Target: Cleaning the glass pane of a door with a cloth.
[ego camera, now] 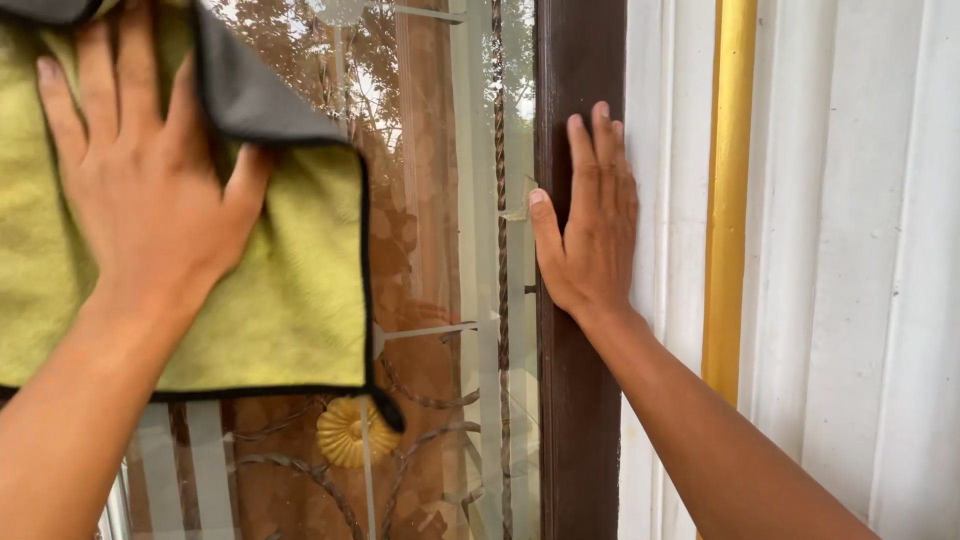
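My left hand [150,180] lies flat, fingers spread, pressing a yellow-green cloth [290,290] with a dark hem against the window glass [440,180] at the upper left. One corner of the cloth is folded over, showing its grey back. My right hand [592,220] rests open and flat on the dark brown wooden window frame [578,420], fingers pointing up, thumb at the frame's edge beside the glass. It holds nothing.
Behind the glass stands a metal grille with a twisted bar [500,330] and a yellow flower ornament [345,432]. The pane reflects trees. Right of the frame runs a white moulded wall [850,270] with a vertical yellow stripe [728,190].
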